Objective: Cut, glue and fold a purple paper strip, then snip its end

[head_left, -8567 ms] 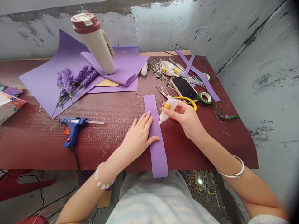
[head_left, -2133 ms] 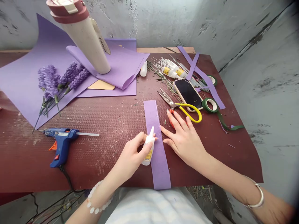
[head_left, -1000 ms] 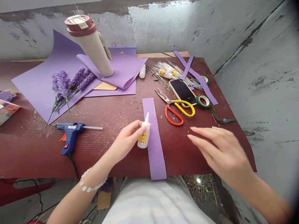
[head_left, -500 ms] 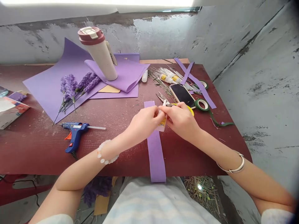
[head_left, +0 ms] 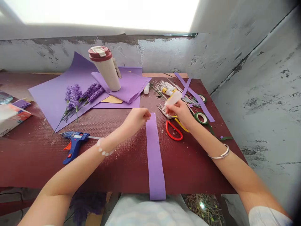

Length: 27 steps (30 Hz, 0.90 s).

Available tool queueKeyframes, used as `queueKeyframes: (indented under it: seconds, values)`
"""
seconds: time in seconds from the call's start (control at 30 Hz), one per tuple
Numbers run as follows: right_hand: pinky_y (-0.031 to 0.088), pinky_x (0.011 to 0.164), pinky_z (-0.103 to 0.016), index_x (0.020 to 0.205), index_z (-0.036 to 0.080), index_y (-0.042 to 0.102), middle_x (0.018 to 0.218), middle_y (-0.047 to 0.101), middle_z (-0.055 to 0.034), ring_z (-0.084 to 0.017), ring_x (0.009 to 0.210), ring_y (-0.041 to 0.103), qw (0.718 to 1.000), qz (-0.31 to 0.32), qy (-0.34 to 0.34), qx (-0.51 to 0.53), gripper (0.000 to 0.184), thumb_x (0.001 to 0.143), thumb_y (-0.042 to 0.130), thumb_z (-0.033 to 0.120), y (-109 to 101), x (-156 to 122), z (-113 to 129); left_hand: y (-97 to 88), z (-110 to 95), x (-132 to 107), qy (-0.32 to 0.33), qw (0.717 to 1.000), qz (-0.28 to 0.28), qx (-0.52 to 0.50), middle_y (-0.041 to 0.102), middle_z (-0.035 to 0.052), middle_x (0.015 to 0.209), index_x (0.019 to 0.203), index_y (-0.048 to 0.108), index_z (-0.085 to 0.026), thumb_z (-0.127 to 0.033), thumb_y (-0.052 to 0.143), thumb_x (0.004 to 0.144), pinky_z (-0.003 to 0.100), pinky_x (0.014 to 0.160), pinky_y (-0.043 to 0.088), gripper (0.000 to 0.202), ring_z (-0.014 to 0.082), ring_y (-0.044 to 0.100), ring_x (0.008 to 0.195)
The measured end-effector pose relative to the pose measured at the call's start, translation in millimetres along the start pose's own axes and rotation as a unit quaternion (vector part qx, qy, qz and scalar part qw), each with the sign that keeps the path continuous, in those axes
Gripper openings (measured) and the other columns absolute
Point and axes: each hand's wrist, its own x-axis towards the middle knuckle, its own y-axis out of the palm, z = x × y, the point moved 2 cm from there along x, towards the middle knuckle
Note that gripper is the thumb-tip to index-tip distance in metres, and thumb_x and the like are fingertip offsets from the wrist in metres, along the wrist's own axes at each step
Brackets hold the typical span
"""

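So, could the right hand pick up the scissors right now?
Probably not as is: the right hand holds a white bottle, though the scissors lie close by with their red handle uncovered.

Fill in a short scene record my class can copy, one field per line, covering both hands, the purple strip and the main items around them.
Purple strip: on the table, near end past the edge
Left hand: curled at the strip's far end; any grip unclear
Right hand: holding a tilted white bottle near the scissors
Scissors: red-and-yellow-handled, partly hidden by the right hand
Glue gun: blue, on its side, left of the strip
Flowers: purple, lying on a large purple sheet
Cup: upright on a folded purple sheet
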Motion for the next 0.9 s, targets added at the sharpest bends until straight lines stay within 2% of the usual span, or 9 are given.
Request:
queueKeyframes:
  seconds: [0.07,0.2,0.37,0.5,0.6,0.67,0.77,0.83,0.9]
  values:
    - [0.038,0.052,-0.027,0.082,0.022,0.060,0.059,0.062,0.0032,-0.014,0.052,0.051,0.999,0.007,0.030,0.032,0.036,0.071,0.080,0.050,9.6,12.4,-4.4,4.4,7.2,13.3,-0.009,0.999,-0.022,0.038,0.079,0.0077,0.090,0.092,0.072,-0.017,-0.008,0.052,0.090,0.030,0.082,0.052,0.022,0.0205,0.073,0.085]
    - [0.026,0.047,-0.026,0.076,0.023,0.058,0.056,0.049,0.0077,-0.009,0.049,0.035,0.998,-0.041,0.011,0.044,0.039,0.067,0.080,0.054,15.5,22.3,-10.5,18.4,9.6,17.2,-0.032,0.990,-0.057,0.124,0.078,0.0143,0.107,0.111,0.070,-0.016,-0.019,0.041,0.104,0.035,0.081,0.051,0.031,0.0276,0.073,0.098]
    - [0.023,0.048,-0.025,0.064,0.021,0.054,0.054,0.044,0.0072,-0.008,0.050,0.032,0.998,-0.025,0.037,0.035,0.041,0.066,0.080,0.053,11.5,20.4,-17.7,35.0,11.5,3.2,-0.022,0.979,-0.037,0.200,0.073,0.0149,0.114,0.131,0.066,-0.020,-0.033,0.047,0.106,0.033,0.076,0.052,0.035,0.0297,0.072,0.105]
    - [0.023,0.047,-0.025,0.069,0.019,0.060,0.055,0.049,0.0054,-0.008,0.050,0.034,0.998,-0.013,0.046,0.031,0.034,0.067,0.080,0.047,11.5,20.5,-20.9,40.1,16.2,0.4,-0.009,0.972,-0.022,0.232,0.070,0.0151,0.116,0.140,0.063,-0.019,-0.036,0.045,0.107,0.032,0.073,0.052,0.041,0.0295,0.070,0.107]
    - [0.026,0.047,-0.025,0.080,0.020,0.062,0.061,0.056,0.0047,-0.009,0.051,0.036,0.998,-0.026,0.038,0.033,0.032,0.069,0.079,0.045,11.1,21.2,-23.1,40.9,18.6,1.1,-0.004,0.970,-0.022,0.241,0.069,0.0135,0.115,0.143,0.060,-0.021,-0.037,0.043,0.108,0.031,0.070,0.051,0.043,0.0281,0.070,0.107]
    - [0.036,0.051,-0.026,0.086,0.020,0.064,0.067,0.063,0.0030,-0.012,0.055,0.046,0.999,-0.039,0.021,0.020,0.033,0.070,0.081,0.044,9.8,20.8,-24.7,40.9,19.9,1.4,-0.002,0.970,-0.020,0.243,0.069,0.0120,0.113,0.142,0.062,-0.024,-0.038,0.043,0.108,0.029,0.069,0.050,0.041,0.0265,0.069,0.105]
    - [0.051,0.073,-0.034,0.089,0.019,0.069,0.083,0.074,-0.0025,-0.019,0.074,0.064,0.998,-0.039,-0.007,-0.049,0.035,0.069,0.084,0.044,8.4,18.6,-27.1,40.6,21.5,1.6,-0.002,0.970,-0.015,0.242,0.069,0.0108,0.110,0.138,0.065,-0.026,-0.039,0.043,0.108,0.029,0.067,0.049,0.039,0.0255,0.069,0.102]
    - [0.053,0.083,-0.040,0.090,0.018,0.071,0.089,0.076,-0.0049,-0.024,0.083,0.067,0.993,-0.047,-0.017,-0.109,0.037,0.071,0.084,0.047,7.6,17.1,-28.3,40.3,22.4,1.8,-0.002,0.971,-0.013,0.239,0.068,0.0105,0.109,0.138,0.065,-0.027,-0.040,0.043,0.108,0.030,0.067,0.048,0.039,0.0255,0.069,0.101]
    - [0.052,0.085,-0.042,0.089,0.019,0.071,0.089,0.076,-0.0055,-0.026,0.084,0.067,0.986,-0.061,-0.023,-0.153,0.037,0.073,0.082,0.049,6.9,15.9,-28.7,40.3,22.9,2.1,-0.002,0.972,-0.011,0.237,0.068,0.0103,0.109,0.139,0.065,-0.027,-0.040,0.043,0.108,0.029,0.067,0.048,0.040,0.0255,0.069,0.101]
